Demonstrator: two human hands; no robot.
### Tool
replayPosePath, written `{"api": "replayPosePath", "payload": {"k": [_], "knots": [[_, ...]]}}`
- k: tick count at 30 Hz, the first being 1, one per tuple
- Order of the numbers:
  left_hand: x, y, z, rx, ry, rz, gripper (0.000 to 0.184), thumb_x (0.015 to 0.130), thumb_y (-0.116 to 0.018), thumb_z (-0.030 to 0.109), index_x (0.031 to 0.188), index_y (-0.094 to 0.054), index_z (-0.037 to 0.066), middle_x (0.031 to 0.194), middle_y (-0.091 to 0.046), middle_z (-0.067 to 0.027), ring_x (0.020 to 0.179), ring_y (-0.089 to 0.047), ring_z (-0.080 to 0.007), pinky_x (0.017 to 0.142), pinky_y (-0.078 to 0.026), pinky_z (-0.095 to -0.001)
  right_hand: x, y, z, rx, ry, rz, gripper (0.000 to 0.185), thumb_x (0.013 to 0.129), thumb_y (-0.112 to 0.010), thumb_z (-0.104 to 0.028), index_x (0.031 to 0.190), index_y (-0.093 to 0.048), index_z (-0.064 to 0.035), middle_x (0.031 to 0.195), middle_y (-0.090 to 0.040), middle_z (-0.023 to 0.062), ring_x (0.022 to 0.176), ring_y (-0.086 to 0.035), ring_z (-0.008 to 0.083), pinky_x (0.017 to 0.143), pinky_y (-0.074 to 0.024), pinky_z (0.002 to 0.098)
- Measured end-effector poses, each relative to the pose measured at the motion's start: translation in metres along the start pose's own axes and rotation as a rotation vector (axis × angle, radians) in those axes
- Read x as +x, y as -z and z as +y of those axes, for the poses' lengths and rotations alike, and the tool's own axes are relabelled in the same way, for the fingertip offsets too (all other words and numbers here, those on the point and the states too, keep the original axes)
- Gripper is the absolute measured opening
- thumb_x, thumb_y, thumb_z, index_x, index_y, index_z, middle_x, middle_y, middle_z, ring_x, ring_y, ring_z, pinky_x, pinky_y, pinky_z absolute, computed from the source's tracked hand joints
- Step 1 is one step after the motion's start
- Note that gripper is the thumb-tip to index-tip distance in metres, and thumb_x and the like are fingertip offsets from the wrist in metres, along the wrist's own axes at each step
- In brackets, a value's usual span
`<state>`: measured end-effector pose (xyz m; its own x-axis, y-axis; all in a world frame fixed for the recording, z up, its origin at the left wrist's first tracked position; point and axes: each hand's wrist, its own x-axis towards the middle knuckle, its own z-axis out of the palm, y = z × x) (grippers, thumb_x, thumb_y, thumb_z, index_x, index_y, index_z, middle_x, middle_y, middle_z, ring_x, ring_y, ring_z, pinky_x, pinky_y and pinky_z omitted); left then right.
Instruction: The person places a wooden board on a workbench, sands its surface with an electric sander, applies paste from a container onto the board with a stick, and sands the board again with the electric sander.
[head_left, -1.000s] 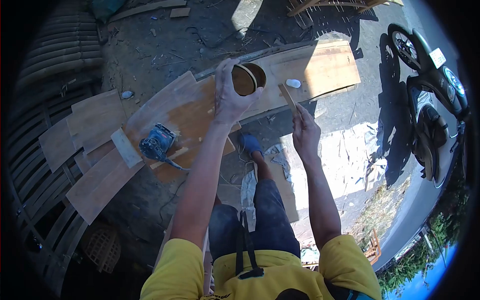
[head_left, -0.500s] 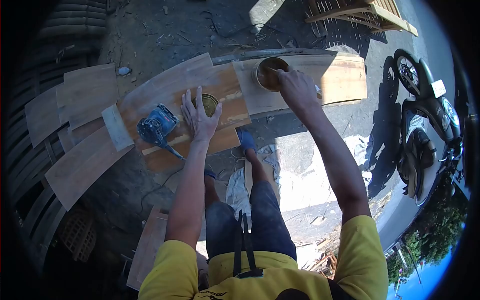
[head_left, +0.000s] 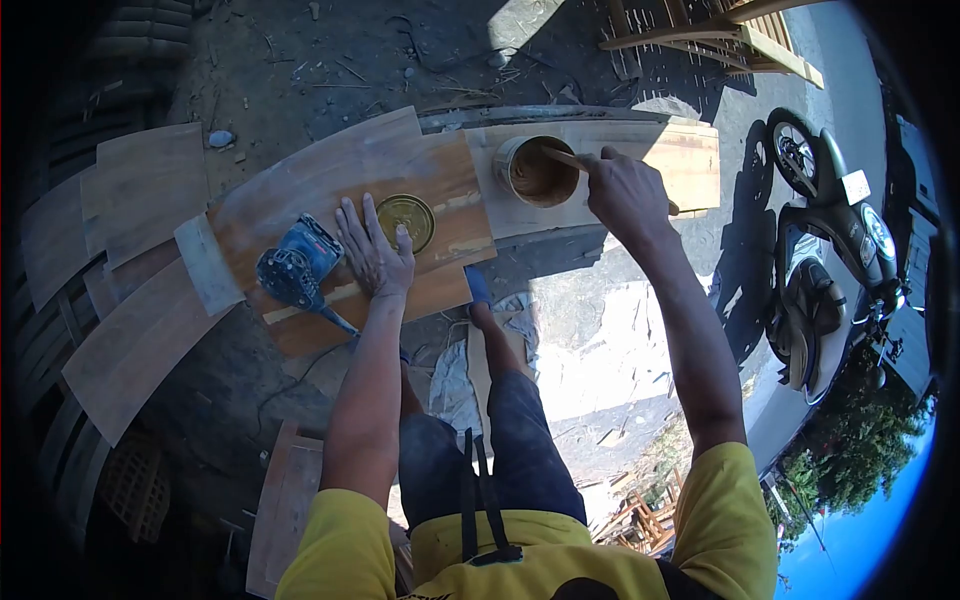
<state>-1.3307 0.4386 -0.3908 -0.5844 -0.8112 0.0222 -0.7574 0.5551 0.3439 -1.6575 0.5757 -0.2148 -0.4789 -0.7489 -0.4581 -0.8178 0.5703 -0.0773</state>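
Observation:
In the head view my right hand (head_left: 632,195) is closed around a wooden stick (head_left: 566,158), whose far end reaches into an open can (head_left: 540,172) of brown paste. The can stands on a pale board (head_left: 480,160). My left hand (head_left: 378,250) rests flat on a brown wooden panel (head_left: 450,190), fingers stretched. Beside it lies a round gold lid (head_left: 408,222), with my left thumb over its lower edge. Just left of that hand sits a blue sander (head_left: 300,262), its cord hanging towards me.
More thin wood panels (head_left: 150,185) lie at the left, with a whitish strip (head_left: 208,265) by the sander. A parked motorcycle (head_left: 830,250) stands at the right. Wooden furniture (head_left: 720,38) is at the top right, and a pale cloth (head_left: 457,390) lies near my feet.
My right hand has drawn back to the right along with the stick, showing more of the can's inside. My left hand has slid left, uncovering most of the lid.

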Motion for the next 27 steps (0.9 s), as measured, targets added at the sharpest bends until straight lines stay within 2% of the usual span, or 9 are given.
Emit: {"api": "replayPosePath", "payload": {"k": [5,8,12,14,18,19,23,25,27], "knots": [[0.001,0.003,0.0,-0.001,-0.02,0.012,0.073,0.104,-0.051,0.041,0.169,-0.033,0.011,0.173,-0.026,-0.0252,0.16,-0.023,-0.0488,0.129,-0.023,-0.0597,0.006,-0.022,-0.015,-0.194,0.129,0.015,0.015,0.091,-0.063,-0.005,0.097,-0.077,-0.0055,0.092,-0.076,0.0161,0.088,-0.077,0.0343,0.077,-0.0599,0.0459],[0.001,0.002,0.0,0.003,0.002,-0.004,0.074,0.103,-0.052,0.04,0.169,-0.033,0.011,0.173,-0.026,-0.0253,0.16,-0.024,-0.0487,0.129,-0.022,-0.0594,0.002,0.005,-0.017,-0.064,0.069,-0.022,0.013,0.092,-0.064,-0.008,0.094,-0.077,-0.005,0.09,-0.076,0.0161,0.087,-0.077,0.033,0.076,-0.0604,0.0449],[0.0,0.002,-0.001,0.003,-0.002,0.002,0.075,0.103,-0.053,0.04,0.169,-0.032,0.012,0.173,-0.026,-0.0256,0.16,-0.024,-0.0489,0.13,-0.021,-0.0592,0.004,-0.012,-0.022,-0.16,0.032,-0.007,0.012,0.092,-0.065,-0.009,0.092,-0.077,-0.0053,0.09,-0.076,0.0166,0.087,-0.078,0.0321,0.076,-0.0605,0.0451],[0.001,0.001,-0.001,0.0,-0.004,0.005,0.075,0.102,-0.053,0.039,0.169,-0.032,0.012,0.173,-0.026,-0.0256,0.16,-0.023,-0.049,0.13,-0.021,-0.0591,0.006,-0.026,-0.03,-0.265,0.136,-0.081,0.013,0.092,-0.065,-0.009,0.093,-0.078,-0.0068,0.091,-0.076,0.0172,0.087,-0.078,0.0319,0.076,-0.0606,0.0445],[0.0,0.0,-0.002,-0.003,-0.003,0.005,0.075,0.102,-0.053,0.039,0.169,-0.032,0.012,0.173,-0.026,-0.0253,0.16,-0.023,-0.049,0.13,-0.021,-0.0598,-0.002,0.0,-0.023,0.012,0.025,-0.165,0.015,0.088,-0.066,-0.009,0.093,-0.079,-0.0048,0.091,-0.077,0.0196,0.088,-0.077,0.0354,0.077,-0.06,0.0469],[0.0,-0.001,-0.001,-0.005,-0.001,0.01,0.075,0.102,-0.053,0.039,0.169,-0.032,0.012,0.173,-0.025,-0.0252,0.16,-0.023,-0.0489,0.13,-0.021,-0.0601,-0.006,-0.004,-0.019,0.017,0.019,-0.051,0.015,0.086,-0.066,-0.008,0.094,-0.079,-0.0049,0.09,-0.076,0.019,0.088,-0.077,0.0371,0.078,-0.0597,0.0481],[0.002,0.0,-0.002,-0.011,-0.007,0.016,0.075,0.103,-0.054,0.041,0.169,-0.032,0.013,0.173,-0.025,-0.0252,0.16,-0.023,-0.049,0.129,-0.021,-0.0611,0.002,-0.014,-0.026,-0.077,0.0,-0.064,0.014,0.088,-0.066,-0.009,0.094,-0.079,-0.0061,0.089,-0.077,0.0183,0.088,-0.077,0.0366,0.078,-0.0599,0.0481],[0.002,0.006,0.001,-0.01,0.009,-0.012,0.086,0.099,-0.063,0.046,0.17,-0.029,0.012,0.174,-0.025,-0.0249,0.16,-0.022,-0.0499,0.129,-0.021,-0.0619,0.005,-0.018,-0.034,-0.139,0.026,-0.144,0.021,0.086,-0.064,-0.005,0.1,-0.079,-0.0081,0.09,-0.075,0.0189,0.085,-0.076,0.0376,0.078,-0.0592,0.0502],[0.004,0.019,0.016,-0.057,0.025,0.008,0.095,0.093,-0.07,0.048,0.17,-0.027,0.011,0.174,-0.025,-0.0245,0.161,-0.021,-0.0491,0.129,-0.022,-0.0625,0.003,-0.017,-0.039,-0.131,0.041,-0.1,0.015,0.089,-0.065,-0.008,0.096,-0.079,-0.0072,0.089,-0.076,0.0186,0.086,-0.077,0.0366,0.078,-0.06,0.049]]}}
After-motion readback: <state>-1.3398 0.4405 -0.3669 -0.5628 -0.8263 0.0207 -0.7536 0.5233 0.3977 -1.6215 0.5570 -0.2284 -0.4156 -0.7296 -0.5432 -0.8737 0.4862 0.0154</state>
